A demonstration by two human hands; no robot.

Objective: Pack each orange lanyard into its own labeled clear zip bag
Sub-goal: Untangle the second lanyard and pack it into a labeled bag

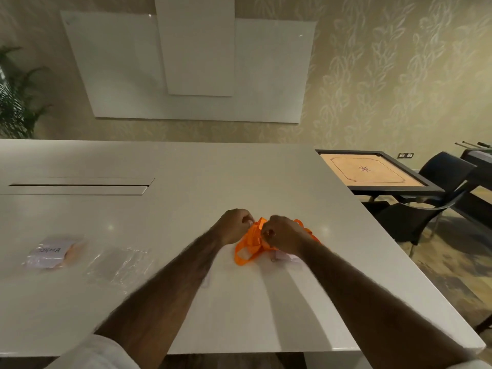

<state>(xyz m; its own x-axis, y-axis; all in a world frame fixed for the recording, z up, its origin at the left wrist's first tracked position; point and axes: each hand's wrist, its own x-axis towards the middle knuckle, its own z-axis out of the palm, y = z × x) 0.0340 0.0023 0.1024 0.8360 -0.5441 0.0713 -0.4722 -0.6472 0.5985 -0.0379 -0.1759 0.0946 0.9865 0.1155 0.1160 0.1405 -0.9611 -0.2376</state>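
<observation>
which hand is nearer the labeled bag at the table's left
Left. The left hand grips the orange lanyards to the right of the labeled bag; the right hand grips them farther right.

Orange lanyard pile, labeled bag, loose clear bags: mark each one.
orange lanyard pile (pixel 254 239): head view, on the bunched straps in its middle.
labeled bag (pixel 50 251): head view, on its handwritten label.
clear bags (pixel 119 265): head view, on the middle of the plastic.

packed zip bag (pixel 70 253) at left, white label (pixel 49 250) with dark handwriting, too blurred to read
</observation>
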